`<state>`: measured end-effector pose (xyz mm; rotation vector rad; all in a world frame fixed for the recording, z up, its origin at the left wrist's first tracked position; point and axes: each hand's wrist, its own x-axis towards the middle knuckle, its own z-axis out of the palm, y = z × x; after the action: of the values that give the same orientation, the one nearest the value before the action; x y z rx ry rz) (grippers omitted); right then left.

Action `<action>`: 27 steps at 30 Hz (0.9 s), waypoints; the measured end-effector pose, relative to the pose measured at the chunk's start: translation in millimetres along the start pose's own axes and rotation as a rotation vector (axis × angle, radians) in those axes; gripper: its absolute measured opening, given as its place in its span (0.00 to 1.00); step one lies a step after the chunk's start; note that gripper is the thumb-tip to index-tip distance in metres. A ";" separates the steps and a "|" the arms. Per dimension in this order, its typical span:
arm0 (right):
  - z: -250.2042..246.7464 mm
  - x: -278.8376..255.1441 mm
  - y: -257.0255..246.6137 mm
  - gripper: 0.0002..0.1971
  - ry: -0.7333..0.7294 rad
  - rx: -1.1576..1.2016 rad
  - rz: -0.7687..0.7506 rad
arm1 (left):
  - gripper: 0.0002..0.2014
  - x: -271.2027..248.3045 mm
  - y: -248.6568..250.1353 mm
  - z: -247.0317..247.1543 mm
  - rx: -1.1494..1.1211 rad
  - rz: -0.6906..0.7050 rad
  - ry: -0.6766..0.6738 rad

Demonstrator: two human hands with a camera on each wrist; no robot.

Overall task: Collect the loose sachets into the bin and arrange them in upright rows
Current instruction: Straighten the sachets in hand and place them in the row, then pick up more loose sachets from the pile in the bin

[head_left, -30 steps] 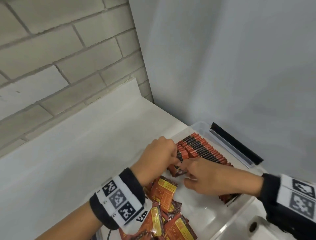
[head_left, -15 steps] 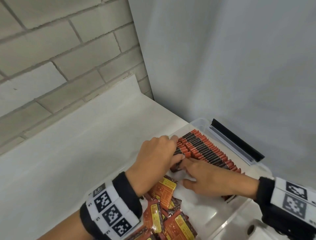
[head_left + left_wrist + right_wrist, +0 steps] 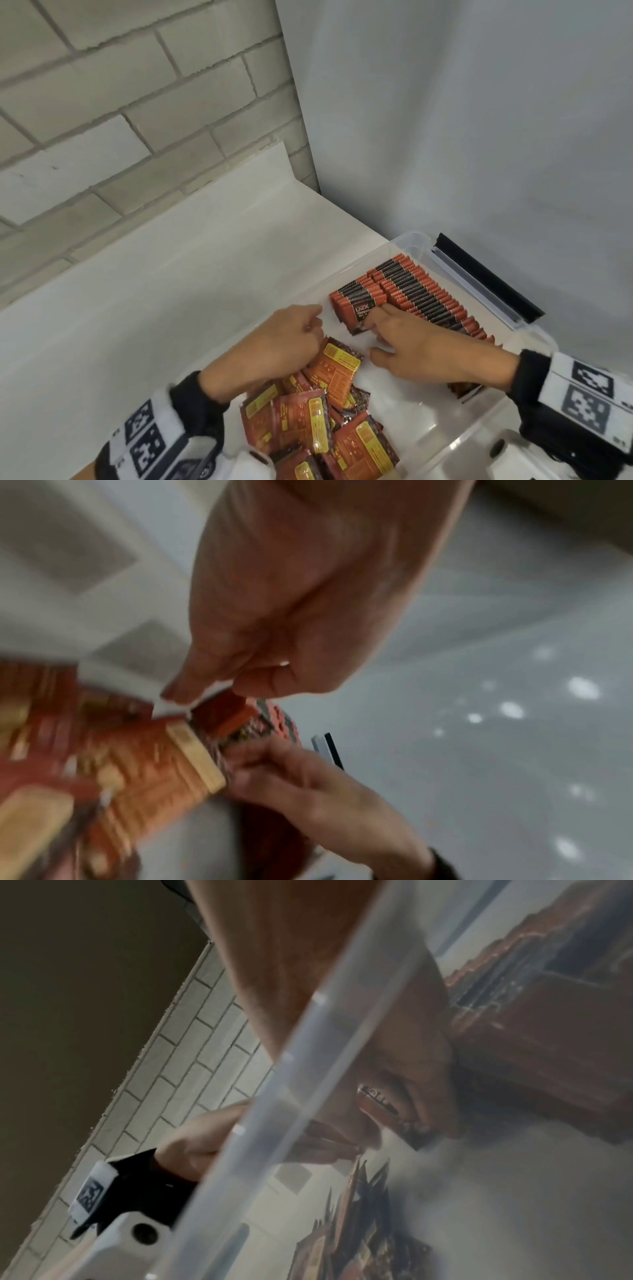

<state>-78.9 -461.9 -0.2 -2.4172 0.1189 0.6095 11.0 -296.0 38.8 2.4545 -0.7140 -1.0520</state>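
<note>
In the clear plastic bin (image 3: 416,241) at the bench's back right corner, orange-red sachets stand in upright rows (image 3: 421,294)

A short second row (image 3: 358,301) leans at the near end of the long one, and the right hand (image 3: 411,346) presses its extended fingers against the front packet there. The left hand (image 3: 287,339) hovers just beside it with fingers curled, thumb meeting fingertips; whether it pinches anything I cannot tell. Loose sachets (image 3: 318,418) lie heaped flat at the bin's near end, under the left wrist. The white bench (image 3: 154,291) meets a grey block wall (image 3: 120,102) at its back edge
</note>
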 end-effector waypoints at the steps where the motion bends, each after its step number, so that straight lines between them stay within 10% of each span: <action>1: 0.6 0.8 -0.6 0.19 0.005 -0.002 -0.006 | 0.26 -0.1 0.1 4.7 -0.107 -0.028 -0.049; 12: -4.3 -1.1 1.7 0.12 0.028 0.056 0.016 | 0.28 21.1 8.7 35.1 -0.848 -0.051 -0.128; 27: -6.0 -6.2 5.0 0.10 0.056 0.188 0.043 | 0.26 31.4 5.9 41.9 -1.027 -0.068 -0.133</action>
<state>-83.1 -470.0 3.9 -2.2544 0.2416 0.5260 -3.5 -324.7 -2.9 1.5302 -0.0486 -1.2022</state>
